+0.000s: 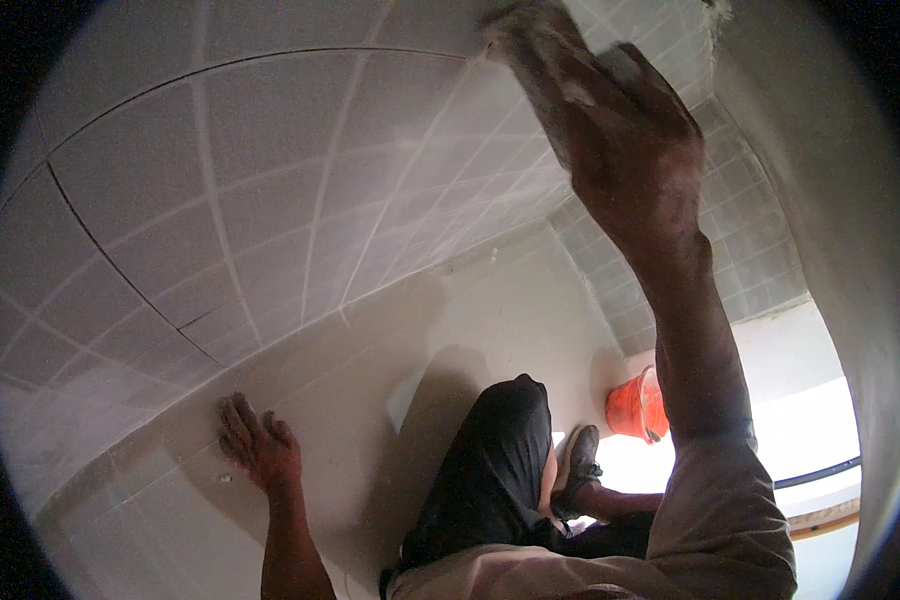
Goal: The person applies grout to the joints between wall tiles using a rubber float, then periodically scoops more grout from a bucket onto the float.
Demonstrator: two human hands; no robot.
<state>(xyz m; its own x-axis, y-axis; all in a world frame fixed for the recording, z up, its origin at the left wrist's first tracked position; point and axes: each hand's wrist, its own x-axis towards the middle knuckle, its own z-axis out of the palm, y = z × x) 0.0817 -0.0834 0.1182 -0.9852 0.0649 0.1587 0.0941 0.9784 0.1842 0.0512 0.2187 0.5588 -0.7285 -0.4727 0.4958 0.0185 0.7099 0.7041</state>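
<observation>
My right hand [630, 140] is raised high against the grey tiled wall [270, 130]. Pale powder or paste coats its fingers, which are pressed together at the tiles; what they hold, if anything, I cannot make out. Close to these fingertips ends a dark, unfilled tile joint [270, 55], while most other joints look whitish. Low on the left, my left hand [258, 445] has its dusty fingers apart and holds nothing. It is over the pale floor [480, 290] near the wall's foot; whether it touches the floor I cannot tell.
An orange-red bucket [637, 405] stands on the floor at the right, beside bright light. My bent knee [505, 420] in dark trousers and a shoe [577, 470] are below. A second tiled wall [740, 210] meets the first at a corner. A plain plastered surface [820, 130] runs along the right.
</observation>
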